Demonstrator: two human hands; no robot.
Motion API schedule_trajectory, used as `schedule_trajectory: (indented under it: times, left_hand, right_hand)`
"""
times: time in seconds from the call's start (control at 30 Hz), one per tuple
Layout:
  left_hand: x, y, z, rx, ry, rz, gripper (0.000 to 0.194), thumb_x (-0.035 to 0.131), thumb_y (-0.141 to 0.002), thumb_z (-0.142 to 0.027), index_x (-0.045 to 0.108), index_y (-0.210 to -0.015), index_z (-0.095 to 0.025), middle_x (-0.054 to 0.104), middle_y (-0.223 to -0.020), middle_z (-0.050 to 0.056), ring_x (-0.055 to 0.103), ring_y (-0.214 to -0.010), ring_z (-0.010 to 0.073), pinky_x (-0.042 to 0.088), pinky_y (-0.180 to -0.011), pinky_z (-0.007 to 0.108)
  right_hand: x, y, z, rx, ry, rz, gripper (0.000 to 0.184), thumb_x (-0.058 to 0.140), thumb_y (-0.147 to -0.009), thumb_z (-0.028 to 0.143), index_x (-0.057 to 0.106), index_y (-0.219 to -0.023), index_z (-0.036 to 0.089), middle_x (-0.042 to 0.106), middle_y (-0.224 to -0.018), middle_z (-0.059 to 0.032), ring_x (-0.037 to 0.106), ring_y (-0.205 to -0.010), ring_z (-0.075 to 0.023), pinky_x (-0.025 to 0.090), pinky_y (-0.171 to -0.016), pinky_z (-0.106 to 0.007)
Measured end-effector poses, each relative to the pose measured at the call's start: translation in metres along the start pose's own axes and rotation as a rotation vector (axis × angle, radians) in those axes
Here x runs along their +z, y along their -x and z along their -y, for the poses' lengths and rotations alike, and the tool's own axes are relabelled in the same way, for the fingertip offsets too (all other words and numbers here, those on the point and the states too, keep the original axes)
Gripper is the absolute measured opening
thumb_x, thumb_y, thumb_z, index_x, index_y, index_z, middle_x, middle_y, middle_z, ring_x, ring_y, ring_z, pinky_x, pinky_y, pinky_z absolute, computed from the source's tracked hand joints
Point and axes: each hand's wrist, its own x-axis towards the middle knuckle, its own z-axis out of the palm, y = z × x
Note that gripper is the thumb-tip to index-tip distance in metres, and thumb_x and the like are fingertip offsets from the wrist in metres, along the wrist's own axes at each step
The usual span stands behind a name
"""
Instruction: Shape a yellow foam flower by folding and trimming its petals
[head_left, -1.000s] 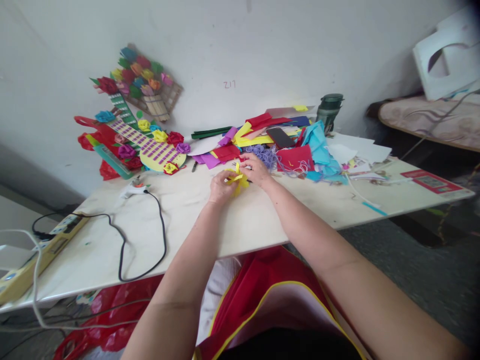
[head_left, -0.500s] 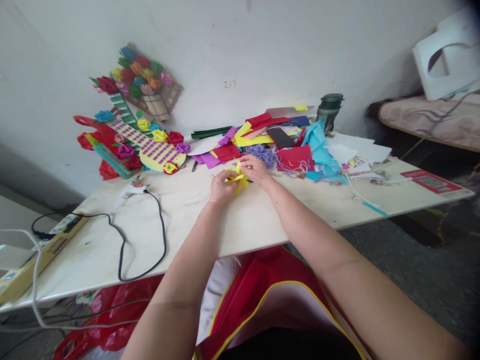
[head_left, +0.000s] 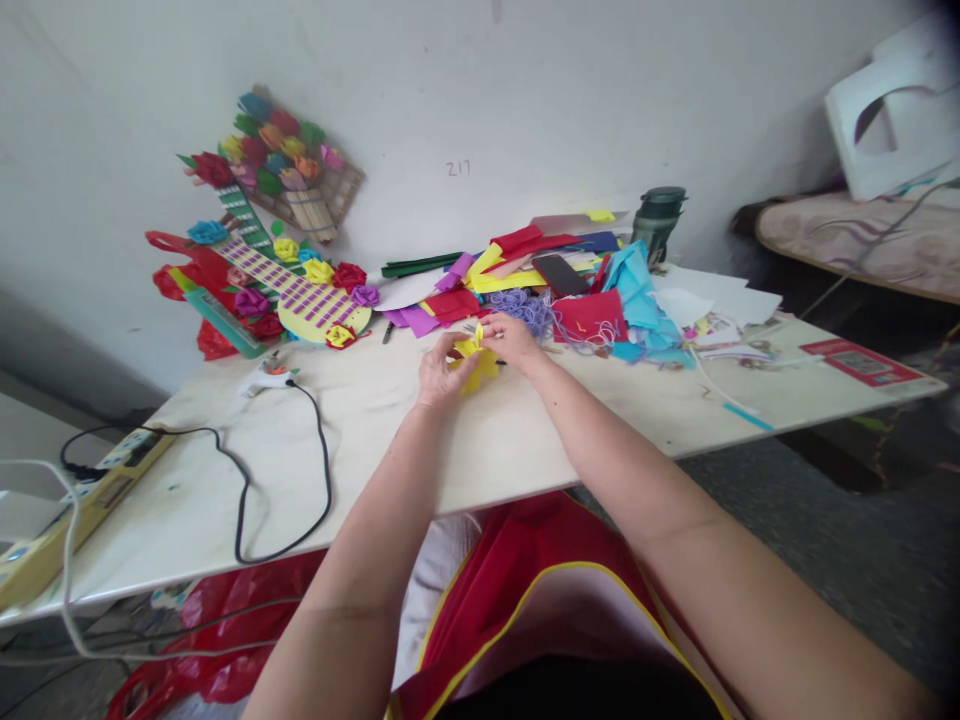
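A piece of yellow crepe paper point(head_left: 474, 372), cut with petal-like lobes, sits between my hands over the middle of the table. My left hand point(head_left: 441, 372) is closed on its left side, thumb and fingers pinching it. At its upper right, my right hand point(head_left: 507, 338) pinches a raised tip of the same paper. The paper's lower lobes hang below the fingers near the tabletop. Part of the paper is hidden by my fingers. Just behind my hands lies a tangle of purple yarn point(head_left: 521, 310).
A white glue gun point(head_left: 270, 376) with a black cord rests on the left of the table point(head_left: 390, 450). Behind are a guitar-shaped craft point(head_left: 322, 305) with paper flowers, coloured paper sheets point(head_left: 454, 305), a phone point(head_left: 561, 275) and a dark bottle point(head_left: 658, 222). A power strip point(head_left: 120, 490) lies at the left edge.
The fingers of my left hand have shifted slightly on the yellow paper, and its upper strips look more gathered. My right hand stays nearly in place, still pinching.
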Motion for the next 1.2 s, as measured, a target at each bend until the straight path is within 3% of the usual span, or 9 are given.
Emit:
schedule_trajectory:
  times: [0.17, 0.23, 0.27, 0.4, 0.6, 1.0, 1.2]
  left_hand:
    - [-0.004, -0.002, 0.000, -0.134, 0.264, -0.085, 0.046, 0.061, -0.075, -0.056, 0.063, -0.104, -0.019, 0.068, -0.081, 0.003, 0.061, -0.071, 0.0153, 0.047, -0.062, 0.024]
    - [-0.006, -0.005, 0.000, -0.207, 0.357, -0.118, 0.052, 0.053, -0.076, -0.063, 0.065, -0.097, -0.017, 0.067, -0.077, 0.004, 0.060, -0.067, 0.0148, 0.047, -0.059, 0.024]
    - [-0.007, -0.006, 0.000, -0.236, 0.360, -0.118, 0.052, 0.057, -0.072, -0.064, 0.066, -0.089, -0.016, 0.065, -0.072, 0.004, 0.059, -0.064, 0.0142, 0.047, -0.058, 0.024]
    - [-0.009, -0.007, -0.004, -0.305, 0.336, -0.041, 0.044, 0.076, -0.053, -0.053, 0.066, -0.071, -0.014, 0.062, -0.060, 0.001, 0.056, -0.058, 0.0126, 0.046, -0.058, 0.024]
    - [-0.009, -0.005, -0.016, -0.399, 0.393, 0.058, 0.042, 0.083, -0.039, -0.040, 0.063, -0.065, -0.013, 0.062, -0.056, 0.000, 0.055, -0.052, 0.0118, 0.043, -0.053, 0.024]
    - [-0.014, -0.005, -0.011, -0.457, 0.313, 0.162, 0.031, 0.079, -0.043, -0.033, 0.066, -0.062, -0.012, 0.060, -0.052, -0.001, 0.050, -0.047, 0.0096, 0.035, -0.046, 0.021]
    - [-0.013, -0.004, -0.012, -0.467, 0.346, 0.136, 0.029, 0.079, -0.041, -0.034, 0.062, -0.054, -0.013, 0.058, -0.048, -0.001, 0.051, -0.047, 0.0100, 0.036, -0.045, 0.020]
  right_hand:
    - [0.003, 0.001, -0.001, -0.058, 0.026, 0.040, 0.015, 0.064, -0.060, 0.009, 0.061, -0.049, 0.019, 0.071, -0.094, -0.0039, 0.065, -0.092, -0.0189, 0.048, -0.092, -0.035]
    - [0.004, 0.002, 0.000, -0.073, 0.037, 0.056, 0.015, 0.064, -0.060, 0.008, 0.061, -0.049, 0.018, 0.071, -0.095, -0.0045, 0.065, -0.092, -0.0191, 0.049, -0.090, -0.035]
    - [0.004, 0.003, 0.001, -0.078, 0.039, 0.061, 0.015, 0.063, -0.060, 0.008, 0.061, -0.050, 0.018, 0.071, -0.096, -0.0048, 0.065, -0.092, -0.0190, 0.049, -0.089, -0.035]
    - [0.004, 0.005, 0.003, -0.081, 0.039, 0.073, 0.016, 0.062, -0.062, 0.007, 0.061, -0.051, 0.018, 0.070, -0.099, -0.0067, 0.065, -0.093, -0.0194, 0.049, -0.089, -0.035]
    - [0.007, 0.005, 0.000, -0.072, 0.009, 0.058, 0.017, 0.063, -0.062, 0.008, 0.059, -0.049, 0.019, 0.070, -0.097, -0.0057, 0.064, -0.093, -0.0190, 0.050, -0.090, -0.035]
    - [0.009, 0.004, -0.003, -0.074, 0.008, 0.081, 0.018, 0.063, -0.061, 0.007, 0.060, -0.047, 0.019, 0.071, -0.094, -0.0032, 0.065, -0.091, -0.0177, 0.051, -0.087, -0.034]
    - [0.007, 0.005, 0.002, -0.027, 0.017, 0.092, 0.016, 0.062, -0.060, 0.008, 0.060, -0.048, 0.018, 0.070, -0.097, -0.0043, 0.065, -0.097, -0.0199, 0.049, -0.093, -0.036]
